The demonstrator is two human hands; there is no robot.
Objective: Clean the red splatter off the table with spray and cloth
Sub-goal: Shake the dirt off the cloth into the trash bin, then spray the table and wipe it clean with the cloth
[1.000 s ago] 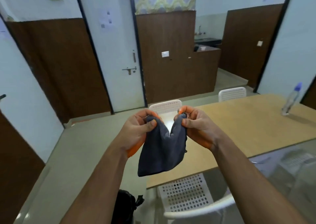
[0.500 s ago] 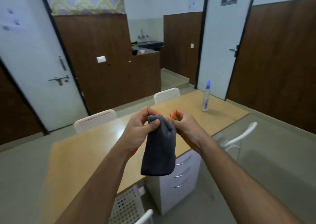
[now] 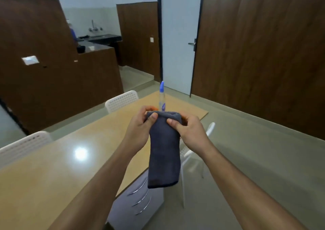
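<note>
A dark grey cloth [image 3: 164, 152] hangs folded in front of me, above the table's near edge. My left hand [image 3: 140, 129] pinches its top left corner and my right hand [image 3: 190, 133] pinches its top right corner, the two close together. Behind the cloth a clear spray bottle [image 3: 161, 98] with a blue cap stands upright near the far end of the long wooden table [image 3: 70, 159]. Its lower part is hidden by the cloth and my hands. No red splatter shows on the visible tabletop.
White perforated chairs stand along the table's far side [image 3: 122, 99] and at the left [image 3: 22, 147]; another white chair [image 3: 195, 152] sits on the near side. A grey drawer unit [image 3: 139, 200] stands under the table. A white door [image 3: 179, 41] and brown wall panels lie beyond.
My view has swung to the right along the table, bringing the spray bottle to the centre. My hands have drawn together, so the cloth now hangs folded narrow instead of spread.
</note>
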